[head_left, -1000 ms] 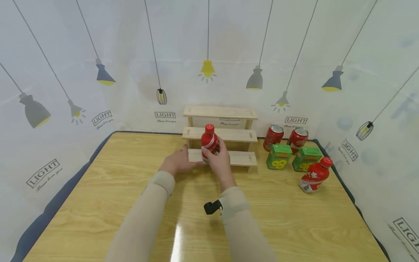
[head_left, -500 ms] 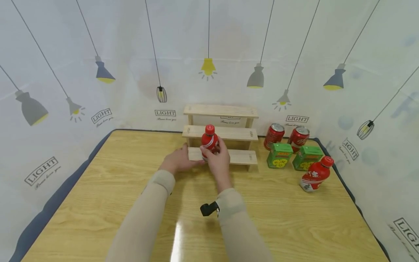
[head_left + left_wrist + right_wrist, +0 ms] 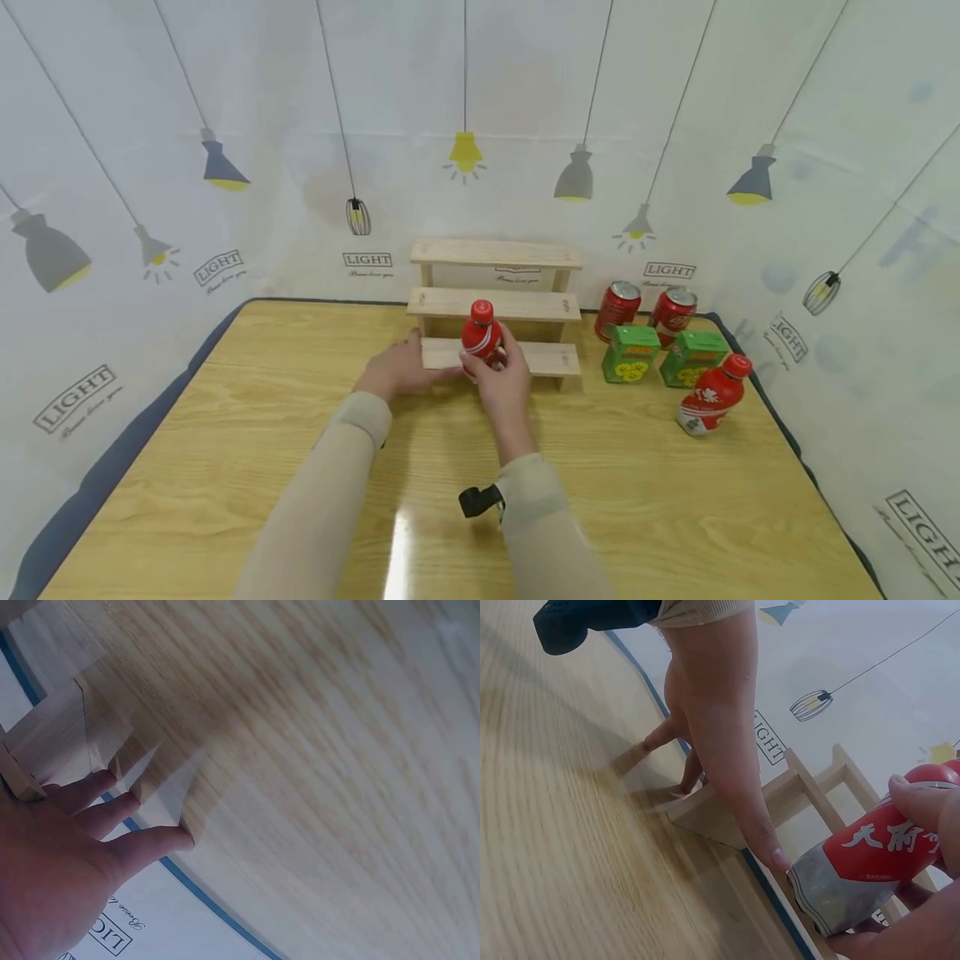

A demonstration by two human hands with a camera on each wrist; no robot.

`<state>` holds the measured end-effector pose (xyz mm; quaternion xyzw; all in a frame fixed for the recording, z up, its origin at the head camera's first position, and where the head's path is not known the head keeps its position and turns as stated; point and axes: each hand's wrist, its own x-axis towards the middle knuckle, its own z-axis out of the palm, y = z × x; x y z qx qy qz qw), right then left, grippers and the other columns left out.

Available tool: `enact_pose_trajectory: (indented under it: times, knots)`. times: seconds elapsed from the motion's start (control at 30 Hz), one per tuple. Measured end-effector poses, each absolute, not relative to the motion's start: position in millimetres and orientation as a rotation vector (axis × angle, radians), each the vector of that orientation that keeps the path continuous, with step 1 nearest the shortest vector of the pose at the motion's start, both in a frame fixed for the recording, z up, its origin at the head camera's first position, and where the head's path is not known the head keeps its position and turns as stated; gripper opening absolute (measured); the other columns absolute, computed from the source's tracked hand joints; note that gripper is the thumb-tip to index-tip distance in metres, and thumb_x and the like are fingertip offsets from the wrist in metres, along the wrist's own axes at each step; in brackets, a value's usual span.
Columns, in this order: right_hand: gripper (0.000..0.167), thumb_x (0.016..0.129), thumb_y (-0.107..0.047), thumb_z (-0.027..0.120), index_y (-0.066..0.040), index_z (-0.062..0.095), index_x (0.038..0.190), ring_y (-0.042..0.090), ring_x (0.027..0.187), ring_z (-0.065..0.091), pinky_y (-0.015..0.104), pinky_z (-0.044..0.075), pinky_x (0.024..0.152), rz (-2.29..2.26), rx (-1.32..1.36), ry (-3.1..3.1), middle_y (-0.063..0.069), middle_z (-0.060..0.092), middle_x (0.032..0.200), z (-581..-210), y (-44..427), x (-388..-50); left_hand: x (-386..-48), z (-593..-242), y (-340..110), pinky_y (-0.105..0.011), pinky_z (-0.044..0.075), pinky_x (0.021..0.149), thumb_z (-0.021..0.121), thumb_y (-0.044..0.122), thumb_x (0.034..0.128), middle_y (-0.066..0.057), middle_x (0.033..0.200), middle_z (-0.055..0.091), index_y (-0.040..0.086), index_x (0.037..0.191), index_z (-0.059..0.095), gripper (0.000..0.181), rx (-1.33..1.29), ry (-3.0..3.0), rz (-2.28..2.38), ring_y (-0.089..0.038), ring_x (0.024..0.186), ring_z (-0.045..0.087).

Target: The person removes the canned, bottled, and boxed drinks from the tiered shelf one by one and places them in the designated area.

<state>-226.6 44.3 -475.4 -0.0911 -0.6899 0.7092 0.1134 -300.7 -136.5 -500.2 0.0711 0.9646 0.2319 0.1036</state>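
My right hand (image 3: 502, 383) grips a small red plastic bottle (image 3: 481, 333) with a red cap, at the front of the lowest step of a three-step wooden display shelf (image 3: 551, 358). In the right wrist view the bottle (image 3: 870, 862) looks tilted; its white base is close to the tip of the left thumb. Whether the base touches the step cannot be told. My left hand (image 3: 397, 369) lies at the shelf's left end, thumb along the lowest step's front. The left wrist view has its straight, spread fingers (image 3: 154, 844) touching the table.
Right of the shelf stand two red cola cans (image 3: 618, 311), with two green juice boxes (image 3: 632, 354) before them. A second red bottle (image 3: 712, 396) stands nearer, at the right. Behind the wooden table (image 3: 247, 417) hangs a white lamp-print cloth (image 3: 285, 208).
The right hand and its bottle have moved a little right and toward me relative to the shelf. The left hand keeps its place. The head view has shifted slightly.
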Motion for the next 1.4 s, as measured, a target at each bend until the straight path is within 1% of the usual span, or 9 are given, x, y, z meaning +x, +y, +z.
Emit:
enact_pose_trajectory:
  times: [0.33, 0.5, 0.6, 0.67, 0.77, 0.87, 0.97, 1.17, 1.4]
  knots:
    - [0.071, 0.089, -0.016, 0.088, -0.024, 0.059, 0.153, 0.032, 0.128, 0.062, 0.037, 0.061, 0.095, 2.076, -0.235, -2.060, 0.008, 0.065, 0.147, -472.9, 41.8, -216.5, -302.2, -498.1, -137.7, -0.058, 0.054, 0.112, 0.062, 0.092, 0.0772, -0.025, 0.155, 0.058, 0.004, 0.166, 0.026, 0.130, 0.214, 2.845, 0.689, -0.042, 0.138, 0.062]
    - [0.074, 0.088, -0.014, 0.088, -0.025, 0.057, 0.155, 0.031, 0.128, 0.062, 0.034, 0.060, 0.093, 2.094, -0.259, -2.047, 0.010, 0.065, 0.147, -475.0, 46.4, -212.7, -302.1, -501.9, -137.3, -0.060, 0.052, 0.113, 0.059, 0.098, 0.0730, -0.025, 0.158, 0.055, 0.005, 0.168, 0.023, 0.138, 0.220, 2.839, 0.708, -0.044, 0.141, 0.059]
    - [0.075, 0.089, -0.015, 0.088, -0.025, 0.056, 0.156, 0.030, 0.128, 0.063, 0.032, 0.060, 0.091, 2.092, -0.266, -2.051, 0.007, 0.063, 0.150, -477.1, 53.4, -208.9, -302.3, -503.3, -137.4, -0.060, 0.052, 0.113, 0.058, 0.102, 0.0699, -0.025, 0.160, 0.053, 0.005, 0.169, 0.020, 0.143, 0.219, 2.835, 0.710, -0.044, 0.142, 0.058]
    - [0.075, 0.088, -0.015, 0.088, -0.025, 0.056, 0.156, 0.030, 0.129, 0.063, 0.034, 0.060, 0.094, 2.074, -0.267, -2.066, 0.005, 0.061, 0.153, -477.4, 60.0, -206.0, -302.5, -503.9, -137.7, -0.060, 0.053, 0.112, 0.058, 0.102, 0.0692, -0.025, 0.160, 0.053, 0.006, 0.169, 0.019, 0.144, 0.216, 2.836, 0.704, -0.044, 0.141, 0.058]
    - [0.075, 0.089, -0.016, 0.088, -0.022, 0.055, 0.156, 0.033, 0.132, 0.062, 0.043, 0.059, 0.102, 2.041, -0.271, -2.084, 0.005, 0.059, 0.156, -476.2, 73.7, -201.6, -303.1, -503.8, -138.2, -0.060, 0.054, 0.111, 0.058, 0.101, 0.0705, -0.025, 0.160, 0.052, 0.006, 0.170, 0.018, 0.143, 0.216, 2.837, 0.682, -0.044, 0.142, 0.058]
    - [0.077, 0.090, -0.014, 0.087, -0.020, 0.052, 0.158, 0.036, 0.137, 0.059, 0.050, 0.054, 0.112, 2.012, -0.318, -2.099, 0.009, 0.056, 0.158, -472.7, 92.8, -198.3, -303.6, -503.1, -138.4, -0.060, 0.052, 0.113, 0.058, 0.101, 0.0720, -0.025, 0.162, 0.050, 0.006, 0.170, 0.017, 0.142, 0.218, 2.837, 0.658, -0.044, 0.144, 0.056]
    - [0.079, 0.091, -0.012, 0.085, -0.020, 0.049, 0.161, 0.036, 0.141, 0.055, 0.051, 0.050, 0.117, 2.002, -0.397, -2.084, 0.010, 0.053, 0.160, -468.5, 116.8, -195.5, -303.4, -501.4, -137.9, -0.061, 0.051, 0.114, 0.055, 0.101, 0.0729, -0.027, 0.163, 0.047, 0.004, 0.170, 0.015, 0.143, 0.230, 2.834, 0.640, -0.046, 0.145, 0.054]
    - [0.079, 0.095, -0.016, 0.082, -0.021, 0.044, 0.164, 0.034, 0.141, 0.053, 0.051, 0.049, 0.115, 1.940, -0.467, -2.031, 0.013, 0.053, 0.161, -464.8, 164.8, -189.5, -303.4, -501.1, -138.6, -0.062, 0.050, 0.115, 0.054, 0.101, 0.0736, -0.028, 0.165, 0.044, 0.003, 0.171, 0.010, 0.145, 0.236, 2.829, 0.623, -0.047, 0.147, 0.051]
    - [0.076, 0.099, -0.021, 0.078, -0.023, 0.041, 0.165, 0.033, 0.145, 0.050, 0.047, 0.049, 0.114, 1.857, -0.586, -2.016, 0.008, 0.048, 0.166, -468.5, 207.8, -176.9, -303.6, -500.9, -139.0, -0.062, 0.047, 0.119, 0.051, 0.103, 0.0730, -0.027, 0.168, 0.039, 0.002, 0.171, 0.007, 0.147, 0.227, 2.804, 0.603, -0.047, 0.151, 0.047]
